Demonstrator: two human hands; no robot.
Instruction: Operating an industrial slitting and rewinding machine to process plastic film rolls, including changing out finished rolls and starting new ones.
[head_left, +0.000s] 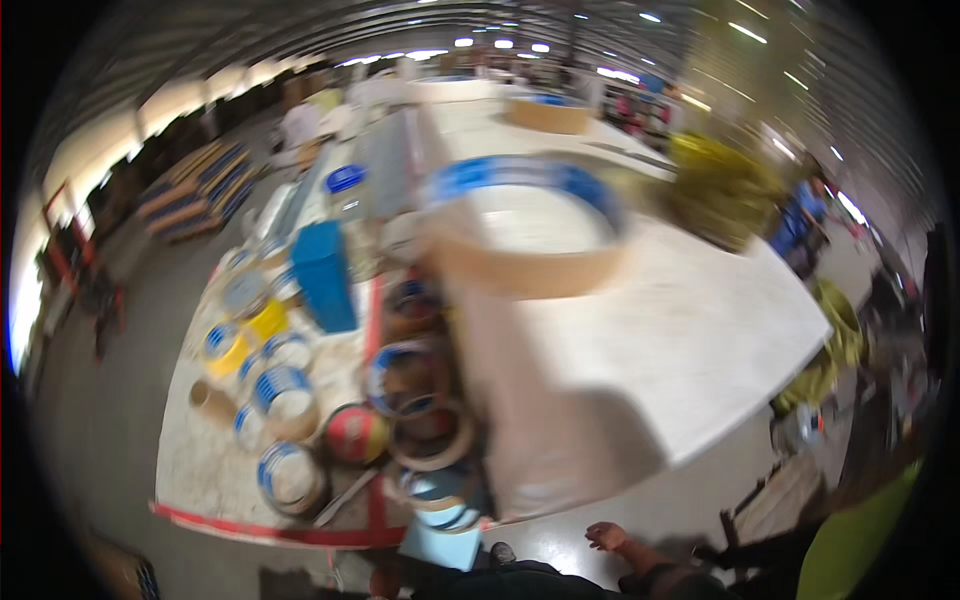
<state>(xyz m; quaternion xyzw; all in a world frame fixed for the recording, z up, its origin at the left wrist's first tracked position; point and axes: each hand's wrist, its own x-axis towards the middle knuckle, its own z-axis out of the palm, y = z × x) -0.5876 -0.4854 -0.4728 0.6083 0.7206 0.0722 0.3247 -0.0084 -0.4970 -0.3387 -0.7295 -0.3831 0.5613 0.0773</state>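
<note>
My right hand [606, 537] hangs low at the lower edge, over the floor just off the table's near side. Its fingers look loosely apart, with nothing seen in them. A brownish patch at the bottom edge, left of my body, may be my left hand [384, 582]; its fingers do not show. Nearest in front are a stack of tape rolls [432, 440] and a pale blue sheet [442, 548]. A big tan tape roll [530, 272] with a blue-printed core lies on the white table [690, 340]. Neither hand touches it.
Several tape rolls [290, 478], a knife-like tool [345, 500] and a blue box [324, 280] crowd the left table. Another large roll [548, 117] lies farther back. Yellow-green plastic wrap [720, 190] stands at right, near a person in blue [805, 215]. Stacked boards [198, 190] are at far left.
</note>
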